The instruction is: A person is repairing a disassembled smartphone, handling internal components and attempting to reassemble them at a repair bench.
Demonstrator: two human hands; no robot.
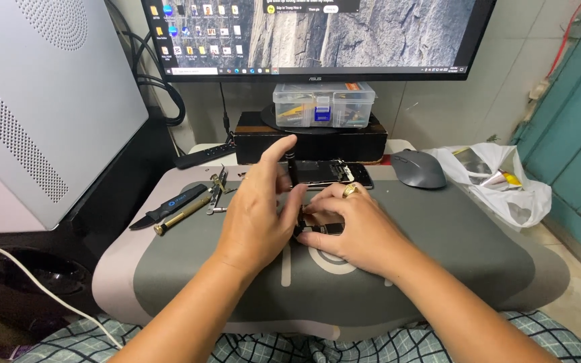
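Screwdriver [181, 215] and tweezers [218, 189] parked left on mat [452, 249] — within reach. Left hand [258, 214] pinching small dark part [317, 228] at mat centre; right hand [354, 228] pressed over it, steadying, grip unclear. Opened phone [331, 173] just behind — mouse [418, 168] right.

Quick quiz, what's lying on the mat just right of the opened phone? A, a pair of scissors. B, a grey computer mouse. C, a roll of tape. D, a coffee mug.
B: a grey computer mouse sits on the mat, right of the opened phone.

Small black part [317, 227] mostly behind hands.
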